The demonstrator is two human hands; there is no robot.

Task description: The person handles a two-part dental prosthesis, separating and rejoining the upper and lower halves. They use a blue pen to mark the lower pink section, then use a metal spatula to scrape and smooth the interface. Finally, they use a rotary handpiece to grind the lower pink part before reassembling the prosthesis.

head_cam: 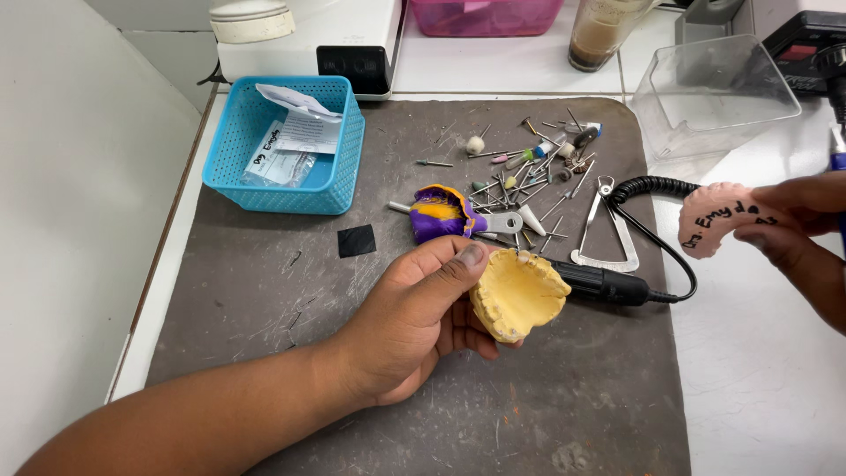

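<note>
- your left hand (414, 322) sits at the centre of the frame, fingers and thumb closed around a yellow dental cast (518, 295), gripping it by its left edge.
- the cast looks like stone plaster: stiff, fairly heavy for its size, likely brittle at the tooth ridges, so the thick base seems the safer place to hold.
- your right hand (797, 238) enters from the right edge, fingertips pinched on a pink denture base plate (716, 220) with handwriting on it; it looks thin, light and rigid.
- just behind the cast, a black handpiece (604, 284) lies on the dark grey mat (264, 291), its coiled cord looping to the right.
- above centre, a purple and yellow impression (443, 213) rests beside scattered burs (529, 172) and a metal caliper (608, 229).
- upper left holds a blue basket (339, 172) with papers.
- upper right holds a clear plastic tub (714, 92) on the white counter.
</note>
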